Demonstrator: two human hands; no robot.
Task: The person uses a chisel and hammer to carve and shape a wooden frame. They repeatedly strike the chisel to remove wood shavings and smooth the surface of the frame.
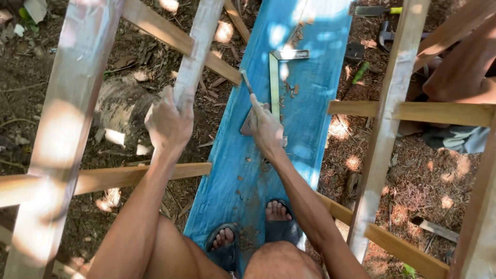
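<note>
My left hand (168, 121) grips a pale, whitish wooden slat (196, 57) that slants up to the top of the view. My right hand (266, 128) holds a thin pencil-like stick (247, 81), its tip pointing up and left over a long blue plank (289, 134). A metal try square (276, 77) lies on the plank just past that hand. Both my sandalled feet (253, 232) stand on the plank's near end.
A frame of pale slats (385, 129) and brown cross rails (408, 111) surrounds me. A hammer (387, 35) and a yellow-handled tool (377, 10) lie on the dirt at top right. Another person's limb (460, 72) shows at the right edge. Wood chips litter the ground.
</note>
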